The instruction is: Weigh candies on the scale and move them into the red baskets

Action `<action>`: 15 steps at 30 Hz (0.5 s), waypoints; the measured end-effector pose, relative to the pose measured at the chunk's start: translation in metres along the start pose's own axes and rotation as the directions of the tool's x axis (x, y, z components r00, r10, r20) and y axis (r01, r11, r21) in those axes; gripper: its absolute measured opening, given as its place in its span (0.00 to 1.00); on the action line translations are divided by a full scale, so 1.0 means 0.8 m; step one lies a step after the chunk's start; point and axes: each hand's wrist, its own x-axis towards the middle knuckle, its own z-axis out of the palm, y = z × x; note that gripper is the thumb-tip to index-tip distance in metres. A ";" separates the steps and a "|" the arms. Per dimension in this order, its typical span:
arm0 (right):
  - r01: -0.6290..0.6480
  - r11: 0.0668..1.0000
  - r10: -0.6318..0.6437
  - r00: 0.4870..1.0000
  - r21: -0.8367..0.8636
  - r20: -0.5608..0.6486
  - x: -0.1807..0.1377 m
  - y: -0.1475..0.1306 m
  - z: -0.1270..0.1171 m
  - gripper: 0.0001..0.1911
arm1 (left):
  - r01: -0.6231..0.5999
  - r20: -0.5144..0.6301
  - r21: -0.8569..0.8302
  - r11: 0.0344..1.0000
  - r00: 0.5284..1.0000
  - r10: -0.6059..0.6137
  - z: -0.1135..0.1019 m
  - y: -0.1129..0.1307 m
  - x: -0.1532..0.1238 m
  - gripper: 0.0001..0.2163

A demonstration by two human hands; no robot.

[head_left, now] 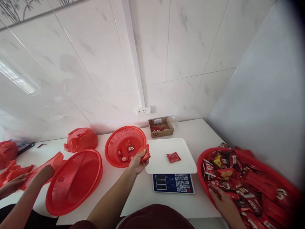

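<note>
one packet (173, 157) lies flat on the white pan (156, 165), to the right of the left hand (138, 162) and apart from it, long axis roughly sideways. that hand is the nearer; its fingers grasp a second packet (147, 152) by the pan's left edge. the right hand (223, 203) is farther, at the heap (232, 173) in the right basket (200, 163); whether its fingers grip anything, i cannot tell.
</note>
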 end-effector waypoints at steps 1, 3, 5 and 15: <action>0.012 1.000 -0.012 1.000 0.004 0.000 -0.001 -0.001 0.000 0.31 | 0.002 0.014 0.012 1.000 1.000 -0.002 0.001 0.000 -0.001 0.09; 0.037 0.999 -0.037 0.999 0.012 0.002 -0.005 -0.005 -0.002 0.29 | -0.009 0.045 0.034 0.999 0.999 0.007 0.007 0.000 -0.002 0.09; 0.049 0.999 -0.049 0.999 0.013 0.005 -0.009 -0.013 -0.003 0.29 | -0.035 0.085 0.055 0.998 0.996 0.030 0.016 0.001 -0.003 0.10; 0.040 0.996 -0.030 0.993 0.083 -0.117 0.009 -0.007 -0.014 0.30 | 0.101 0.020 0.389 0.916 0.993 -0.118 0.021 -0.015 0.023 0.15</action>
